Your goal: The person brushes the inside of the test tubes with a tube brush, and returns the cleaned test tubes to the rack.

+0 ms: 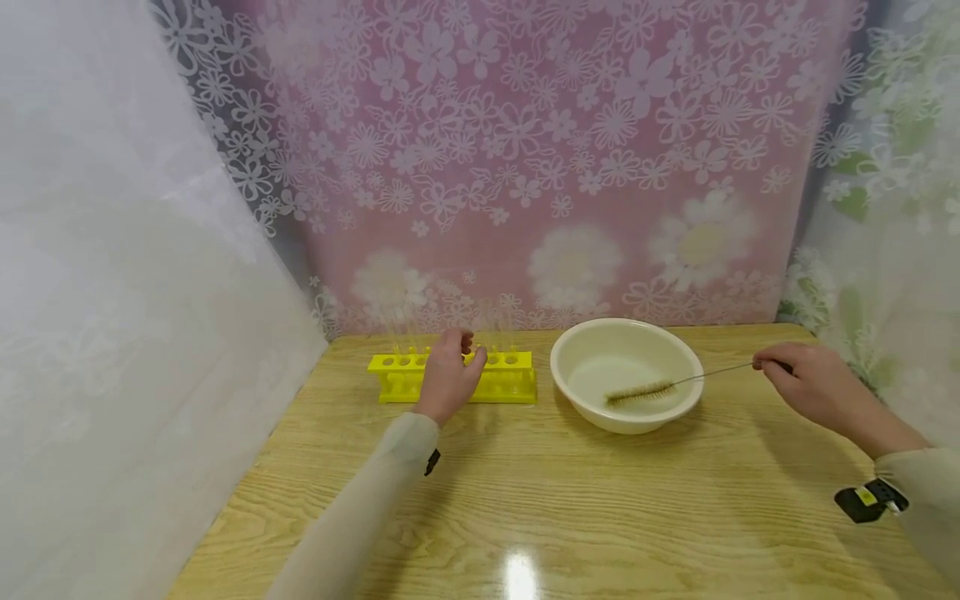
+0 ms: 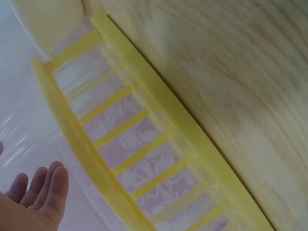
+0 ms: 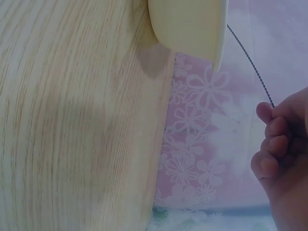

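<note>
Gripping brush [image 1: 641, 392] by its end (likely for reach), right hand [image 1: 816, 385] faces 9-o'clock bowl [image 1: 630, 422]; left hand [image 1: 450, 373], loose and empty, hovers by rack [image 1: 501, 367].

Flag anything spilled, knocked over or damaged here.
Nothing stands out: the yellow test tube rack and white basin stand upright, no spill shows, and the right hand holds the test tube brush.
</note>
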Motion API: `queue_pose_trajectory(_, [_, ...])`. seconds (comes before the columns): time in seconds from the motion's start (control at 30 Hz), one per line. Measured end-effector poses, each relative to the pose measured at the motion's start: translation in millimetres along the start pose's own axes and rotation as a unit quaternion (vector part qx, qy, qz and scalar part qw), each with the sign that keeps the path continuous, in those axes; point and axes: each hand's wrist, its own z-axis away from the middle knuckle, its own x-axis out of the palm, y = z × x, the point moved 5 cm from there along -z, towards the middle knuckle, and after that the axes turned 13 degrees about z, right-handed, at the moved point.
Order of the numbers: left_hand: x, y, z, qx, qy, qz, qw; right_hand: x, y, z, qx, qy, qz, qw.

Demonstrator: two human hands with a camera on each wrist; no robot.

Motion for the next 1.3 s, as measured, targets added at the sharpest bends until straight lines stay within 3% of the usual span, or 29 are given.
queue_pose_trajectory(0.13, [8.3,-0.4,-2.0,-0.014,-0.008,0.013,0.9998,-2,-1,0.1,0.01,-0.003,-0.011,0.9999])
queue_pose_trajectory(0.3, [14.7,2.8,-4.0,-0.007,-0.007,0.03,0.9995,-9,-1,0.4,0.014,0.008,-0.013,0.9998])
queue_pose_trajectory(0.63, [23.0,-1.8,-7.6,-0.016,0.012,0.089,0.9958,-15,2,2.0,0.019,0.02,-0.031,0.9991])
queue_pose_trajectory(0.97, [28.2,-5.1,-10.3,-0.026,0.016,0.168,0.9853,-26,3,1.3,0.026,0.028,-0.049,0.9981])
queue_pose_trajectory(1.3, [32.8,-11.0,-13.6,-0.016,0.023,0.229,0.9729,-32,6,0.8,0.039,0.02,-0.042,0.9981])
